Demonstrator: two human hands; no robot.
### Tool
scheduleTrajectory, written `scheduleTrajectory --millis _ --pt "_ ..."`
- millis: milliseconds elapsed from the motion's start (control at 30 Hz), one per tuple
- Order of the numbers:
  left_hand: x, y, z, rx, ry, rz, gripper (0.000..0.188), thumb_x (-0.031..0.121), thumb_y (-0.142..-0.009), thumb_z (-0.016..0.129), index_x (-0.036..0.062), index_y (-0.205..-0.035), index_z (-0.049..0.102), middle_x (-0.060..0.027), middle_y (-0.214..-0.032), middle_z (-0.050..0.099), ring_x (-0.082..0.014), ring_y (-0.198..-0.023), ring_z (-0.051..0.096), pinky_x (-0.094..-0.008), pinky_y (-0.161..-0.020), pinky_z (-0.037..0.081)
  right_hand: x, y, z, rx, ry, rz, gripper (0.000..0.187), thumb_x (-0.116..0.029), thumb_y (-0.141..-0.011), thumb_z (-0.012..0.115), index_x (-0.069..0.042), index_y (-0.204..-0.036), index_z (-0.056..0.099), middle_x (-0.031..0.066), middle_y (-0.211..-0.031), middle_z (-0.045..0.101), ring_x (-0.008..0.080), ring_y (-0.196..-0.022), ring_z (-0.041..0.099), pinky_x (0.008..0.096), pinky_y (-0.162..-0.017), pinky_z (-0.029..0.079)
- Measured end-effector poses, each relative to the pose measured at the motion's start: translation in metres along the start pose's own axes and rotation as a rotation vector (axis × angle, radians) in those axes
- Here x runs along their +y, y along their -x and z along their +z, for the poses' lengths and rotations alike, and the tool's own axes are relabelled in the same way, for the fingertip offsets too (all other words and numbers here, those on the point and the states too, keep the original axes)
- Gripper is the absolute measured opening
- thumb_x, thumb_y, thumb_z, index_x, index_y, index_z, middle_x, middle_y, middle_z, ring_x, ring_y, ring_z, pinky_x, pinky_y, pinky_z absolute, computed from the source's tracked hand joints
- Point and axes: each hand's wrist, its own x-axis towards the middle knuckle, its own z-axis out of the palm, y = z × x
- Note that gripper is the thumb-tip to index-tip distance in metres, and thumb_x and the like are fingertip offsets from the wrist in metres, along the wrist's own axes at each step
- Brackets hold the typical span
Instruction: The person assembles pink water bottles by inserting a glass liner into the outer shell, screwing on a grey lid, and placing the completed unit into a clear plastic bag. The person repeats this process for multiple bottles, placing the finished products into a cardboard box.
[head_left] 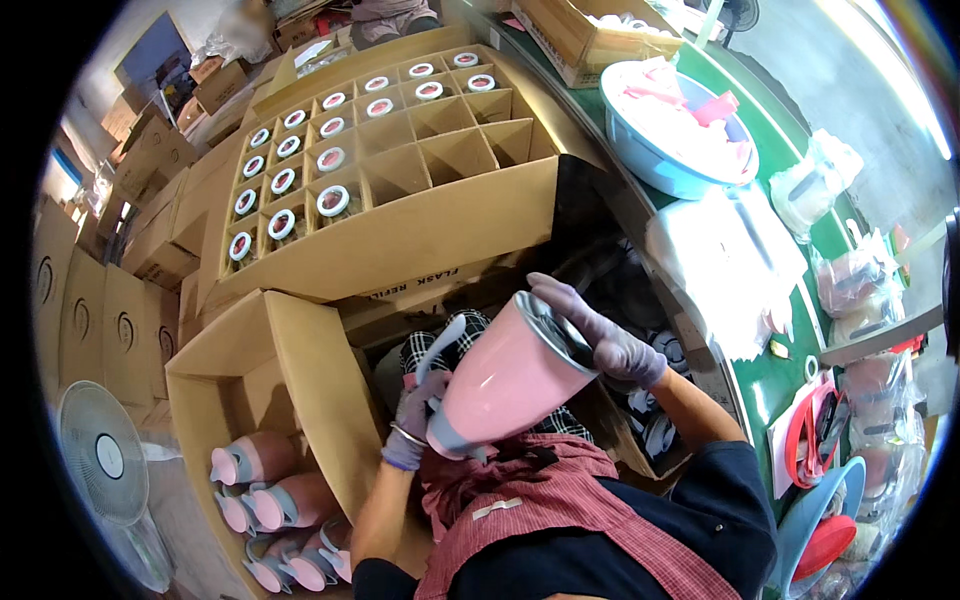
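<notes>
The pink jug (515, 380) is held aslant above the person's lap, its long axis running from the spouted end at lower left up to the broad end at upper right, so it lies between the two hands and touches both. The left hand (415, 415) is nearer the narrow end, its fingers closed around the lower part of the curved, pale grey handle (440, 345), close by the smooth grey collar (452, 430). The right hand (622, 352) is at the opposite end, its fingers stretched out along the dark rim of the broad mouth rather than curled round the body; how firmly they press cannot be told. The jug's shell is glossy and tapering, while both gloves look thin, matt and greyish-lilac. Below lies a finely checked red apron (530, 495). To the left, an open cardboard box (325, 350) holds more pink jugs (290, 500) with grey handles. Ahead stands a carton (410, 235) split by card dividers, with round, white-rimmed pieces (333, 201) in many of its cells. On the right, a smooth green bench (765, 375) bears a round blue basin (665, 178) heaped with pink and white pieces.
</notes>
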Motion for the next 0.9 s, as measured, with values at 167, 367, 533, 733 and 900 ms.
scheduleTrajectory --millis 167,367,533,733,900 --pt "0.0 0.009 0.008 0.23 -0.209 0.147 0.023 0.019 -0.096 0.063 0.0013 -0.085 0.07 -0.0008 -0.074 0.061 -0.0116 -0.071 0.056 -0.0268 -0.072 0.046 0.003 -0.01 0.012 0.075 -0.055 0.141 0.102 -0.055 -0.074 0.075 -0.015 -0.158 0.032 0.0153 -0.167 0.012 0.0338 -0.154 0.013 0.0483 -0.123 0.013" --pt "-0.001 0.019 0.001 0.274 -0.348 0.254 0.028 0.021 -0.098 0.063 0.005 -0.076 0.065 0.0055 -0.068 0.056 -0.004 -0.062 0.048 -0.0221 -0.058 0.038 0.012 -0.013 0.027 0.118 -0.053 0.116 0.089 -0.044 -0.082 0.072 -0.012 -0.156 0.034 0.0144 -0.165 0.02 0.0291 -0.152 0.021 0.0428 -0.122 0.018" --pt "-0.041 0.012 -0.022 0.165 -0.18 0.221 0.024 0.023 -0.099 0.061 0.008 -0.08 0.063 0.0051 -0.075 0.059 -0.0069 -0.068 0.053 -0.0249 -0.064 0.043 -0.023 -0.022 0.037 0.209 -0.432 0.194 0.046 -0.01 -0.1 0.059 -0.004 -0.144 0.046 0.0051 -0.135 0.054 0.0111 -0.126 0.049 0.0316 -0.11 0.04" --pt "-0.073 0.008 -0.014 0.15 0.103 -0.046 0.022 0.026 -0.099 0.06 0.0054 -0.095 0.067 0.0012 -0.082 0.064 -0.0094 -0.074 0.056 -0.0285 -0.067 0.048 -0.051 -0.034 0.025 -0.205 0.441 -0.37 0.029 -0.013 -0.096 0.062 -0.011 -0.124 0.065 0.0129 -0.124 0.059 0.032 -0.114 0.06 0.0427 -0.101 0.049" --pt "-0.073 0.022 0.01 0.14 0.015 -0.02 0.022 0.026 -0.099 0.06 0.005 -0.096 0.067 0.0008 -0.082 0.064 -0.0097 -0.075 0.057 -0.0289 -0.068 0.048 -0.073 -0.034 0.046 -0.253 0.799 -0.922 0.03 -0.018 -0.09 0.062 -0.012 -0.12 0.059 0.01 -0.113 0.057 0.0292 -0.107 0.061 0.0437 -0.1 0.05"
